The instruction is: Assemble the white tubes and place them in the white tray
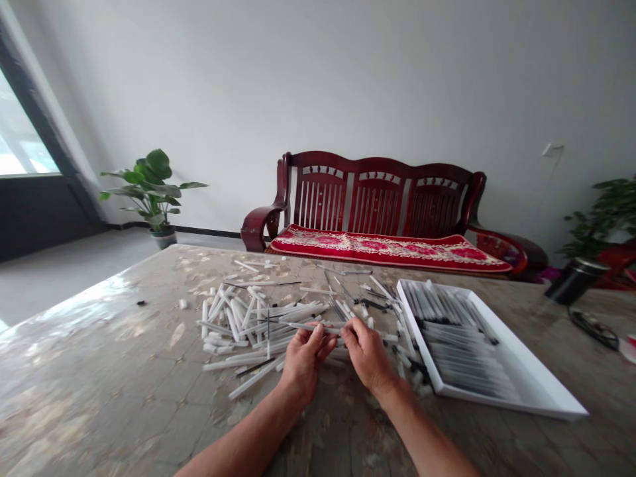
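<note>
Between my two hands lies a slim pen [332, 330], pale and translucent, held nearly level, with a thin tip pointing left. My left hand [304, 361] grips it with thumb and fingers. The fingertips of my right hand [368, 358] pinch its right end. Whether a refill is fully inside cannot be made out. Around and beyond the hands spreads a loose pile of translucent white pen barrels [238, 311], mixed with thin dark refills [269, 331] and small caps. To the right, a white shallow box [527, 364] contains rows of pens [467, 358] with dark ends.
All of this rests on a patterned, glossy table [149, 371]. A black cylindrical container [576, 281] and a dark cable [593, 330] are at the right. Behind the table stand a red wooden bench [377, 205] and a potted plant [154, 189].
</note>
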The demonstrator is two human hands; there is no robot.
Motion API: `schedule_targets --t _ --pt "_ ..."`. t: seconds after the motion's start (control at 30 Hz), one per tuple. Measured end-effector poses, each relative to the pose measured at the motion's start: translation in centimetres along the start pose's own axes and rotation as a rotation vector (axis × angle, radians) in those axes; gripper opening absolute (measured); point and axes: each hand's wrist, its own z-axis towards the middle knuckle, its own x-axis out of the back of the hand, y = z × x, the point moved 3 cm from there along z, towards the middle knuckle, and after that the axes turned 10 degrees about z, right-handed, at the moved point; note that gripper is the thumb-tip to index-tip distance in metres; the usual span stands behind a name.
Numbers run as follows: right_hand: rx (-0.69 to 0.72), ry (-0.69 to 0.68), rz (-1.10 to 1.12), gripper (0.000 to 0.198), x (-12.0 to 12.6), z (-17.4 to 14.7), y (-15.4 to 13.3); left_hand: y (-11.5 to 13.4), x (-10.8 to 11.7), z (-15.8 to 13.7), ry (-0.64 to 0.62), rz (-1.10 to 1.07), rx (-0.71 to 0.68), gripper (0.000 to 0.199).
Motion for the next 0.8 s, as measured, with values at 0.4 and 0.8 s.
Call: schedule_targets --t 0.4,0.8 --pt "-0.049 0.031 -0.007 0.045 -0.2 0.2 0.6 -0.2 0.1 -0.1 0.0 0.026 -0.011 0.028" --pt "-0.406 -0.027 0.589 0.05 -1.9 -0.4 0.5 0.5 -0.1 -0.5 -0.038 0.088 -0.12 0.045"
